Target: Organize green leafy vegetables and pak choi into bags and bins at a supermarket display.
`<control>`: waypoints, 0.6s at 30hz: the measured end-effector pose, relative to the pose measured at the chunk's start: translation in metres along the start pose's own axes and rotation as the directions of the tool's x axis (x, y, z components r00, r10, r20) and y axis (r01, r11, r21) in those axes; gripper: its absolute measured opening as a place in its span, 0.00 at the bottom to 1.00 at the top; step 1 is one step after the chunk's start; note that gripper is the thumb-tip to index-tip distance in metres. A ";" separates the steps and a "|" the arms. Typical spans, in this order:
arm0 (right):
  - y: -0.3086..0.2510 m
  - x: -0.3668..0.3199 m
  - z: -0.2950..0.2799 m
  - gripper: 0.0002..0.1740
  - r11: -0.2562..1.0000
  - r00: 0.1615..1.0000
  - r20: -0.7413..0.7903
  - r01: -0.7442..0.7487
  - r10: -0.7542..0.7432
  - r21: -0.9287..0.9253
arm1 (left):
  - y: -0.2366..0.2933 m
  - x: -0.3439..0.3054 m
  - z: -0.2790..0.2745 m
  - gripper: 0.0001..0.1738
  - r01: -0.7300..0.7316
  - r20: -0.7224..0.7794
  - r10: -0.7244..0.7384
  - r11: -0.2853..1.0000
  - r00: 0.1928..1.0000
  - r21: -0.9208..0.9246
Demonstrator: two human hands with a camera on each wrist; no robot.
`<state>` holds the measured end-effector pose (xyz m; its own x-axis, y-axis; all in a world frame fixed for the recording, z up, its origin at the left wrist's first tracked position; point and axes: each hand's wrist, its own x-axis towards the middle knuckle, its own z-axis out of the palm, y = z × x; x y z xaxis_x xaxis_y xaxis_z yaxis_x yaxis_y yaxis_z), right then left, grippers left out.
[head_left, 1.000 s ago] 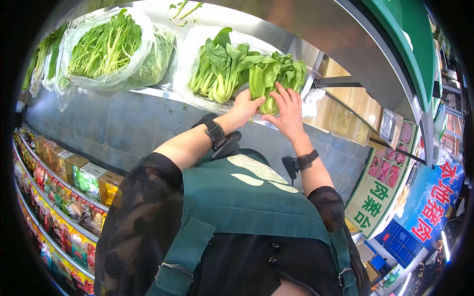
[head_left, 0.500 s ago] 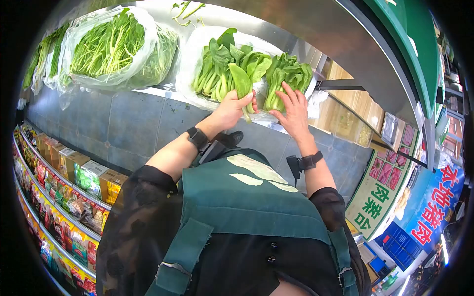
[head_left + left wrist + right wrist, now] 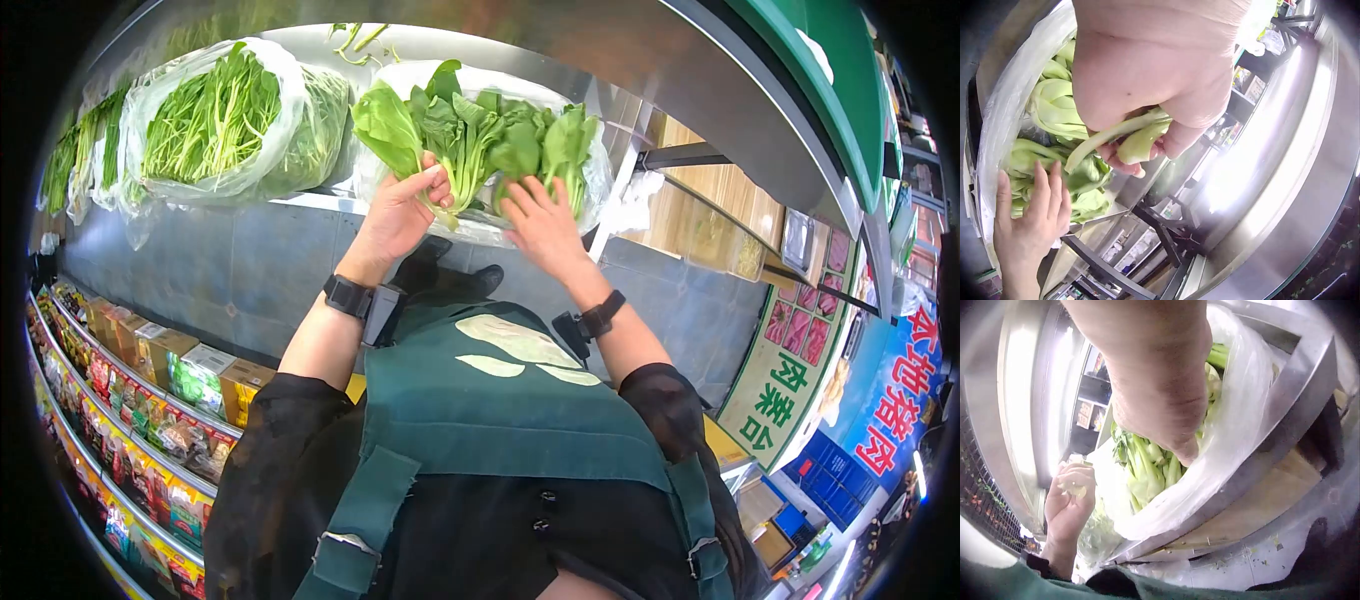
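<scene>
The left hand (image 3: 398,212) curls round the stems of loose green leaves (image 3: 388,128), raised over the left end of the bag of leafy greens. Cut stem ends (image 3: 1141,142) poke out of that grip in the left wrist view. With fingers spread and slightly bent, the right hand (image 3: 545,228) touches the greens (image 3: 566,150) at the bag's right side. Between the two hands lie more bunches (image 3: 468,135) on the clear plastic (image 3: 598,180). The right hand's fingertips are hidden behind the hand in the right wrist view.
A plastic bag of thin-stemmed greens (image 3: 215,120) stands to the left on the metal counter. Wooden boards and a clear bin (image 3: 690,225) are at the right. Packaged goods fill curved shelves (image 3: 150,410) at the lower left. A metal edge (image 3: 660,60) overhangs the counter.
The left hand has come away from the middle of the greens and moved left, carrying the leaves. The right hand has shifted left across the greens, and the camera view has moved slightly.
</scene>
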<state>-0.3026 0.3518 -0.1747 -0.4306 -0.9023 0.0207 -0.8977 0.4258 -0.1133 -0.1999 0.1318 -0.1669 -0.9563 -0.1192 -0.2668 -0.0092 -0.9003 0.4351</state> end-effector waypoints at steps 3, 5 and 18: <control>-0.009 0.003 0.008 0.15 0.985 0.985 -0.011 0.170 -0.170 0.037 | -0.008 0.003 0.002 0.06 0.014 -0.112 -0.004 0.995 0.994 0.095; -0.009 0.003 0.002 0.16 0.980 0.990 -0.042 0.142 -0.138 0.136 | -0.013 0.004 -0.001 0.05 0.004 -0.142 0.035 0.964 0.989 0.265; -0.013 -0.022 0.011 0.23 0.657 0.735 -0.194 -0.415 0.650 0.629 | -0.040 0.026 0.013 0.10 0.141 -0.077 -0.119 0.876 0.990 0.461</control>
<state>-0.2807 0.3653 -0.1849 -0.9181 -0.3729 0.1346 -0.3523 0.6118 -0.7082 -0.2278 0.1696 -0.1800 -0.9232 -0.0428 -0.3819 -0.2777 -0.6125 0.7401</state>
